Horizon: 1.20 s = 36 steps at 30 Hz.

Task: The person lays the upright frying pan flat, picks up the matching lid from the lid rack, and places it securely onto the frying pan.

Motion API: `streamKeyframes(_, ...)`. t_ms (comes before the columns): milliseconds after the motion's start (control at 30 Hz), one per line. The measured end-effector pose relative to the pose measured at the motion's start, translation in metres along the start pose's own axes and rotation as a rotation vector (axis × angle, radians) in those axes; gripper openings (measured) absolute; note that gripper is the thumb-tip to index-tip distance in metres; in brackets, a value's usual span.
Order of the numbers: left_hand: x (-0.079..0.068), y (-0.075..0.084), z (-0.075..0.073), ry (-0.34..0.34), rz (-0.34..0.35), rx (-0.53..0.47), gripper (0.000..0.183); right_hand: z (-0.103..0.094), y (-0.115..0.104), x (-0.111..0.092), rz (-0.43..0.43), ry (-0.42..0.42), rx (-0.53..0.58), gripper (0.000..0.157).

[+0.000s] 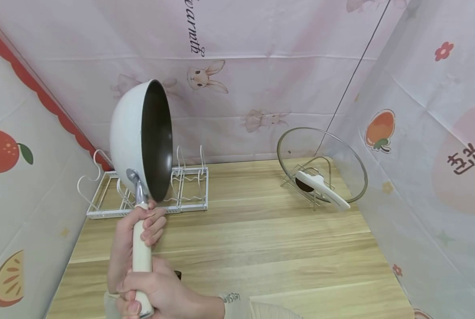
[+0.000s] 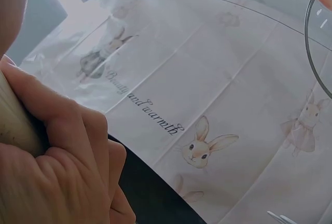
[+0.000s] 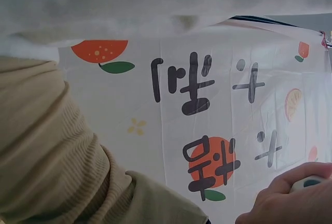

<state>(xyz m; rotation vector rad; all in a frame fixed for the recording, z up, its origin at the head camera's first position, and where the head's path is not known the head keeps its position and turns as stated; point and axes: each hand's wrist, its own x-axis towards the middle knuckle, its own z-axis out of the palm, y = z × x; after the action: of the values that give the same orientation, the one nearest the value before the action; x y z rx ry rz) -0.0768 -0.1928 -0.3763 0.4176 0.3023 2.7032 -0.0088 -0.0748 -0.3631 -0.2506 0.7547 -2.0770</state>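
A white wok (image 1: 126, 128) with a dark inside is held up on edge, its opening facing right and its cream handle (image 1: 142, 257) pointing down. Near the pan end, my left hand (image 1: 149, 223) grips the handle; its curled fingers (image 2: 78, 130) show in the left wrist view beside the dark inside of the wok (image 2: 145, 187). Lower down, my right hand (image 1: 161, 288) is wrapped around the handle's end. At the right wrist view's corner, that hand (image 3: 285, 203) holds the handle tip (image 3: 306, 182). A white wire rack (image 1: 193, 208) stands behind the wok, which partly hides it.
On the right, a glass lid (image 1: 321, 133) with a white handle (image 1: 321, 188) leans in a small wire stand (image 1: 329, 170). Everything stands on a wood-grain tabletop (image 1: 261, 248). Printed cloth walls (image 1: 253, 79) enclose the table's back and sides.
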Motion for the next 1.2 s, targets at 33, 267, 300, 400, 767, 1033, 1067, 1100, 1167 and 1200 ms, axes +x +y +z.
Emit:
streamKeyframes(33,0.0,0.0,0.001,0.006,0.003,-0.004,0.023,0.0,0.0,0.0,-0.006,0.003,-0.009,0.02)
streamKeyframes(267,-0.001,-0.002,0.007,-0.018,0.017,0.031,0.027,0.004,0.002,-0.004,-0.039,0.059,-0.048,0.02)
streamKeyframes(300,0.0,-0.002,0.007,-0.024,0.017,0.045,0.028,0.004,0.002,-0.004,-0.045,0.062,-0.048,0.021)
streamKeyframes(400,0.0,-0.003,0.009,-0.027,0.018,0.056,0.029,0.006,0.003,-0.005,-0.056,0.064,-0.042,0.022)
streamKeyframes(767,0.0,-0.004,0.015,-0.047,0.008,0.078,0.027,0.01,0.003,-0.009,-0.068,0.078,-0.039,0.021)
streamKeyframes(1033,-0.001,-0.005,0.018,-0.053,0.0,0.064,0.026,0.013,0.004,-0.011,-0.113,0.08,-0.058,0.025)
streamKeyframes(1067,-0.001,-0.005,0.018,-0.056,0.0,0.066,0.026,0.014,0.004,-0.012,-0.109,0.089,-0.058,0.026)
streamKeyframes(1100,-0.001,-0.006,0.019,-0.059,0.0,0.069,0.026,0.014,0.003,-0.013,-0.11,0.101,-0.066,0.027)
streamKeyframes(1167,-0.001,-0.006,0.02,-0.065,-0.002,0.072,0.026,0.015,0.003,-0.014,-0.109,0.13,-0.086,0.027)
streamKeyframes(1200,-0.001,-0.006,0.02,-0.068,-0.002,0.074,0.027,0.015,0.003,-0.015,-0.114,0.138,-0.093,0.027)
